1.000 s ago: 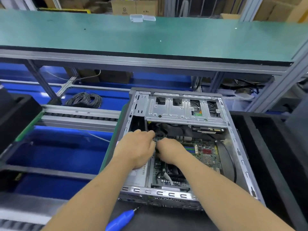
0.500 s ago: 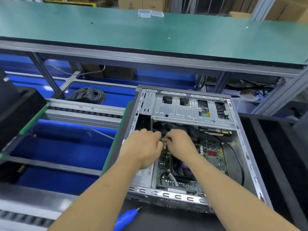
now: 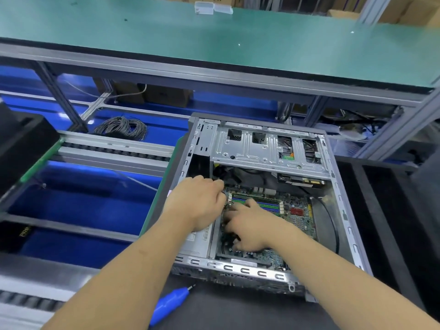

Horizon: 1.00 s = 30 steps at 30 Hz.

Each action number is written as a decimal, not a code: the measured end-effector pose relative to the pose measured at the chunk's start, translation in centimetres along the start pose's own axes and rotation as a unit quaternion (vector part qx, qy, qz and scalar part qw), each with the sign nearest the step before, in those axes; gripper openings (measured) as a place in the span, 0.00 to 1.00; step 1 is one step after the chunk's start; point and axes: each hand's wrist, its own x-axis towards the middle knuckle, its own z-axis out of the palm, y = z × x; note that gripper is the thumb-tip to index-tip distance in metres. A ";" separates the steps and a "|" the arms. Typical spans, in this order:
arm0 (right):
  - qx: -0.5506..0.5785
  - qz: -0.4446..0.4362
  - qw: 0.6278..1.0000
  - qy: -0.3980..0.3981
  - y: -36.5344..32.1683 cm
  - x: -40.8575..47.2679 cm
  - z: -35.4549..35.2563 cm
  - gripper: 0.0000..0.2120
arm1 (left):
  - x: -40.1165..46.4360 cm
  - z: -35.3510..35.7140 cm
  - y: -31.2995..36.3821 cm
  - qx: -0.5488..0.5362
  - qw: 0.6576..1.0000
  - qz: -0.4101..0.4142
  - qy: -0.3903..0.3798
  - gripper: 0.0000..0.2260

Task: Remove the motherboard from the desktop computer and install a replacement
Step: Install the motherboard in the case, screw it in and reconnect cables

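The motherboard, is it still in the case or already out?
In. The motherboard lies flat inside the open case, both hands working on it.

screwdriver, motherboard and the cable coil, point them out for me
screwdriver [image 3: 170, 303], head view, on the middle of its blue handle
motherboard [image 3: 298, 219], head view, on the bare green board right of the hands
cable coil [image 3: 121, 127], head view, on the middle of the grey bundle
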 end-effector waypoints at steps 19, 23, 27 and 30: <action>0.317 0.057 0.947 -0.019 -1.7 -1.9 -1.1 0.11 | 0.0 0.2 -0.1 0.002 1.000 0.013 -0.001 0.11; 0.338 0.079 0.937 -0.034 -1.3 -2.8 -0.5 0.11 | 0.0 -0.1 -0.1 -0.006 1.000 0.017 -0.014 0.11; 0.350 0.091 0.928 -0.089 -0.7 -3.6 0.1 0.07 | 0.7 0.3 0.3 0.007 0.999 -0.021 -0.024 0.12; 0.318 0.101 0.939 -0.081 -1.2 -3.4 0.3 0.12 | 2.1 0.8 1.6 -0.002 0.995 -0.098 -0.034 0.13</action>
